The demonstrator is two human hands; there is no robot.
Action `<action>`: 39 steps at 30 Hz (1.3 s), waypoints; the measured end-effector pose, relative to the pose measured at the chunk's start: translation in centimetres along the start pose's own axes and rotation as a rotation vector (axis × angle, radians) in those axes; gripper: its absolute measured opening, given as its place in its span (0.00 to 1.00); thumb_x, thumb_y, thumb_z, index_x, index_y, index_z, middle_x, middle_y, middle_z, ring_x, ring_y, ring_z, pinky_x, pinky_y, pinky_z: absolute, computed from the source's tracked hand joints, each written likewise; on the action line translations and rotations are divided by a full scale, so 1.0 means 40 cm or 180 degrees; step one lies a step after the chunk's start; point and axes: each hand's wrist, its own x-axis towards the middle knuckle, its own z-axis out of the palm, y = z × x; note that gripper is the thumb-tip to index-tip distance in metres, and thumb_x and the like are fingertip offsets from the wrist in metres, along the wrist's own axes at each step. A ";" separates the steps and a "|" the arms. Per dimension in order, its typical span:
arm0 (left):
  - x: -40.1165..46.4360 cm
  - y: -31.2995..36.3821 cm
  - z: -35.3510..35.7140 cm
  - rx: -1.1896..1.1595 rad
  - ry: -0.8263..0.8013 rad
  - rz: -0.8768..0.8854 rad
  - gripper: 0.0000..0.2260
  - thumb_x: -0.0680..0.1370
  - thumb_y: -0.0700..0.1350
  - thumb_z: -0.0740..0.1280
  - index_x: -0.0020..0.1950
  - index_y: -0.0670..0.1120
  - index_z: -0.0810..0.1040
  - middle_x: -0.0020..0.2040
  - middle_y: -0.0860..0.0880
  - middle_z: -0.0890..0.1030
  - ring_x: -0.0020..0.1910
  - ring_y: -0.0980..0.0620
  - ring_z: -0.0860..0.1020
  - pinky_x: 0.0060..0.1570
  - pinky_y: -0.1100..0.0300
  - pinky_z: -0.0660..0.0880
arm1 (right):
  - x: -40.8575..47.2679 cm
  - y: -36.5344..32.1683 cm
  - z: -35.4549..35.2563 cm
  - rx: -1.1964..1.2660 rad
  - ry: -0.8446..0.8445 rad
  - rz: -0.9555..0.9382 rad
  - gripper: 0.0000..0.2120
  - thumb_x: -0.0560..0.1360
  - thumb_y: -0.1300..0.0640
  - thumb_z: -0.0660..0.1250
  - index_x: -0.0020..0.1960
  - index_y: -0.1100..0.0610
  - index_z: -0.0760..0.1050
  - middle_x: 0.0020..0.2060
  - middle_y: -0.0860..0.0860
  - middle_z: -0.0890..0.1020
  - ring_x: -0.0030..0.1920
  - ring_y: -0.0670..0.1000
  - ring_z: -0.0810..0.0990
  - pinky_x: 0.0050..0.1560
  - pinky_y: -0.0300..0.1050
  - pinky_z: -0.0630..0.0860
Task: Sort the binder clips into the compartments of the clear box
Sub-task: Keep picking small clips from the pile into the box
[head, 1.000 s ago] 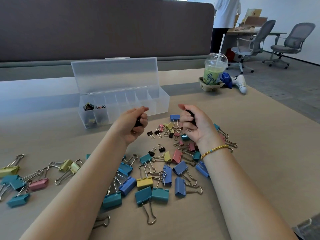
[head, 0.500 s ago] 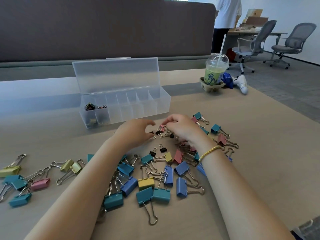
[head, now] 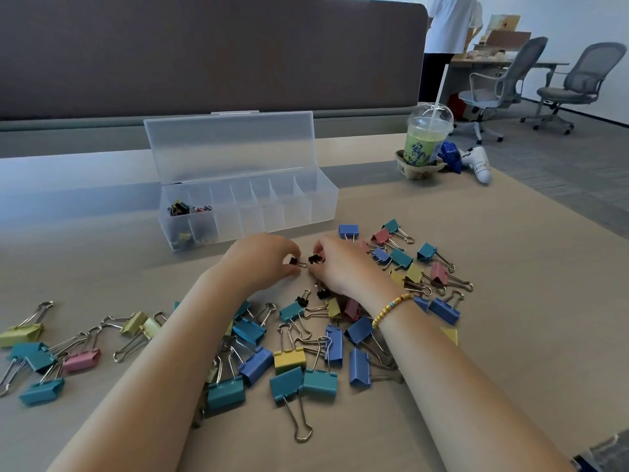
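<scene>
Your left hand (head: 263, 257) pinches a small black clip (head: 295, 261) and your right hand (head: 343, 267) pinches another black clip (head: 316, 258), both low over the table (head: 510, 301). The clear box (head: 320, 202) stands open just behind them, with small clips in its two leftmost compartments.

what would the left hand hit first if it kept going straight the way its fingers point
Probably the right hand: the left hand points rightward with a small black clip, fingertips nearly meeting. Depth is unclear.

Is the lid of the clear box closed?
No, the lid stands open behind the clear box, so its compartments show.
</scene>
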 end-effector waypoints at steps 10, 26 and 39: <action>0.010 -0.013 0.026 0.0010 0.0042 -0.0025 0.13 0.80 0.49 0.58 0.62 0.45 0.69 0.56 0.45 0.78 0.54 0.45 0.76 0.53 0.52 0.74 | 0.013 0.008 0.019 -0.0229 0.0272 -0.0062 0.15 0.77 0.49 0.64 0.58 0.57 0.68 0.49 0.53 0.79 0.48 0.54 0.77 0.44 0.46 0.69; 0.005 0.003 0.022 -0.0222 0.0014 -0.0041 0.12 0.79 0.47 0.59 0.57 0.40 0.69 0.48 0.43 0.79 0.44 0.46 0.75 0.47 0.55 0.74 | 0.003 0.021 -0.030 0.1619 -0.0136 0.0056 0.10 0.78 0.57 0.59 0.39 0.58 0.73 0.35 0.54 0.75 0.33 0.52 0.71 0.30 0.38 0.66; -0.020 -0.011 -0.050 -0.6427 -0.0805 -0.0182 0.06 0.69 0.41 0.51 0.38 0.44 0.67 0.25 0.49 0.68 0.15 0.60 0.59 0.16 0.72 0.50 | 0.003 0.063 -0.060 0.6463 -0.0849 -0.0258 0.08 0.78 0.61 0.50 0.42 0.58 0.64 0.31 0.49 0.67 0.24 0.42 0.63 0.15 0.30 0.56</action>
